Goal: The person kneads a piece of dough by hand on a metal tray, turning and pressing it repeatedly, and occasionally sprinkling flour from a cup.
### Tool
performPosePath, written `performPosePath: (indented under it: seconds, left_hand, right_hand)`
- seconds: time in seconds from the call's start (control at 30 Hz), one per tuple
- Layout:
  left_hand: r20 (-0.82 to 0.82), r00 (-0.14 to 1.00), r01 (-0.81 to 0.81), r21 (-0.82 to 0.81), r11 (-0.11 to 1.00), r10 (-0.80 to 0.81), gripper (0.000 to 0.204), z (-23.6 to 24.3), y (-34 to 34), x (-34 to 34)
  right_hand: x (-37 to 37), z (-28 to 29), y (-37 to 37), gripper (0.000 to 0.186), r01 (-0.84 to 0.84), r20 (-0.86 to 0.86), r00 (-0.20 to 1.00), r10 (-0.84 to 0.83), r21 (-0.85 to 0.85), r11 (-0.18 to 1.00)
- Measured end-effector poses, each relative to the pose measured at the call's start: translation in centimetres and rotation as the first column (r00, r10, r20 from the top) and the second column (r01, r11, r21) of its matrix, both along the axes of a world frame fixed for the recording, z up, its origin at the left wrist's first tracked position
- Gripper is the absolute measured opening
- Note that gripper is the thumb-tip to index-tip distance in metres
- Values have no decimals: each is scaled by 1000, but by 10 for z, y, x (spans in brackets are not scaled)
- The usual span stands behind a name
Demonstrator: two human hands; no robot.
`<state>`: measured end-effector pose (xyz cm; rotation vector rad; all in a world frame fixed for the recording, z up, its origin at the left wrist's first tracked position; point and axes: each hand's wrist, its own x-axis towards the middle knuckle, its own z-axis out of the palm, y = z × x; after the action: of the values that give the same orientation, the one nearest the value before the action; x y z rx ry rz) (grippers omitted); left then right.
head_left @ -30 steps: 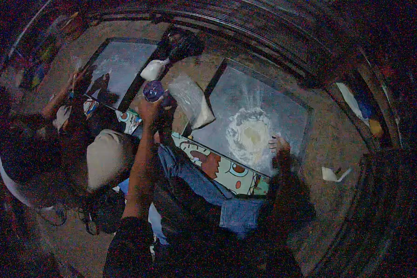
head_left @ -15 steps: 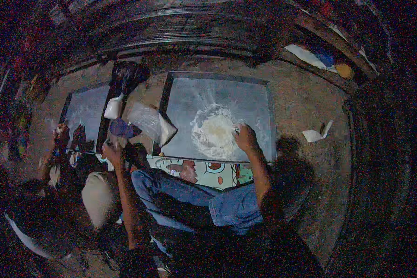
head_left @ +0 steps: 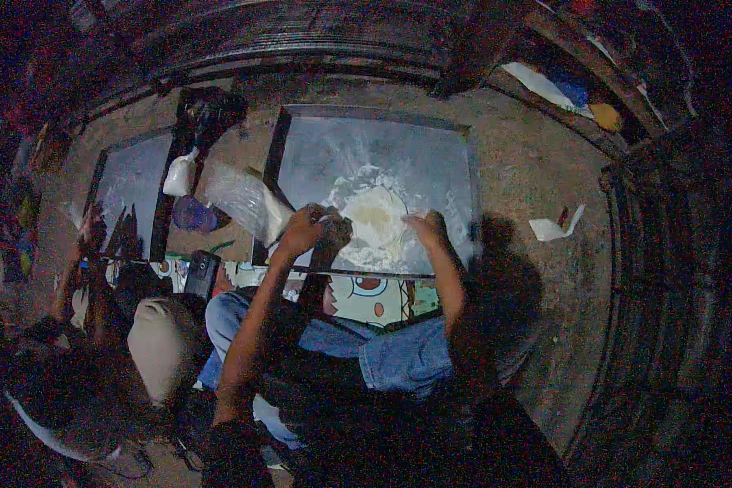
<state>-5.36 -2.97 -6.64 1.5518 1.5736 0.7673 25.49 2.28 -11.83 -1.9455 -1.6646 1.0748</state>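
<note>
A flat, pale round of dough (head_left: 376, 213), ringed by white flour, lies on a grey board with a dark raised rim (head_left: 439, 146). At the dough's right edge, my right hand (head_left: 433, 231) has its fingertips pinched on it. My left hand (head_left: 299, 233) hovers over the board, left of the dough, fingers curled together; whatever they may hold is hidden. Beside the board's left rim sits a clear plastic bag with white powder (head_left: 275, 213), close to my left hand.
Farther left are a knotted white bag (head_left: 180, 176), a purple bowl (head_left: 193, 214), a black plastic bag (head_left: 207, 112) and a phone (head_left: 201, 275). Another person's hand (head_left: 92, 228) works at a second board (head_left: 142, 167). A white paper piece (head_left: 550, 229) lies right.
My left hand has moved right, from beside the purple bowl to the board near the dough. The phone now shows where that hand was. My right hand stays at the dough's right edge.
</note>
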Motion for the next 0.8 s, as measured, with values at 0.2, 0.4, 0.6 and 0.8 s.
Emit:
performPosePath:
  seconds: [0.2, 0.4, 0.6, 0.8]
  left_hand:
    - [-282, 950, 179, 144, 973, -133, 33, -51, 18, 17]
    - [-273, 959, -11, 238, 971, 78, 32, -62, 20, 36]
    - [-157, 980, -107, 88, 990, 120, 32, -44, 25, 52]
    - [-166, 975, -126, 135, 983, 148, 39, -69, 29, 42]
  right_hand:
    - [-1, -4, 3, 36, 40, -86, 995, -44, -50, 998]
    - [-16, 2, 0, 39, -106, -89, 988, 123, 180, 978]
    - [-1, -30, 11, 46, -67, 144, 986, 80, -96, 993]
    - [-13, -9, 6, 43, -154, 111, 983, 148, 50, 987]
